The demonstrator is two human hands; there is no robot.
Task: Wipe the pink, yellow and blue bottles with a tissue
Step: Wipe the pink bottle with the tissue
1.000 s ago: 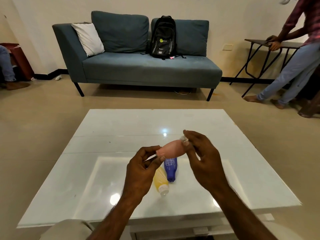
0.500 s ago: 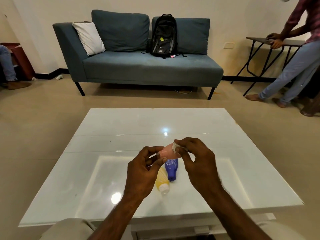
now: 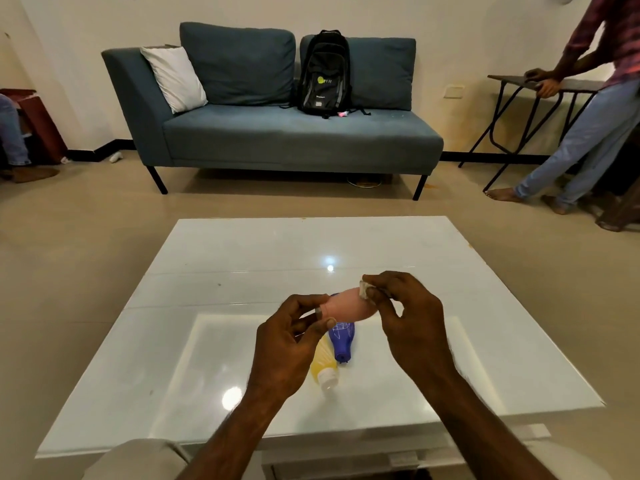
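Pink bottle (image 3: pixel 346 308) pinched by left hand (image 3: pixel 287 344); right hand (image 3: pixel 405 323) grips tissue (image 3: pixel 364 290).

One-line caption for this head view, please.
Left hand holds pink bottle while right hand rubs tissue on it; yellow bottle and blue bottle lie on white table.

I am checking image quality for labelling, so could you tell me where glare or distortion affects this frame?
Head view: two bright lamp reflections on the glossy white table, one beyond the pink bottle, one near the left hand; wide-angle bending toward the edges; hands and bottles reasonably sharp.
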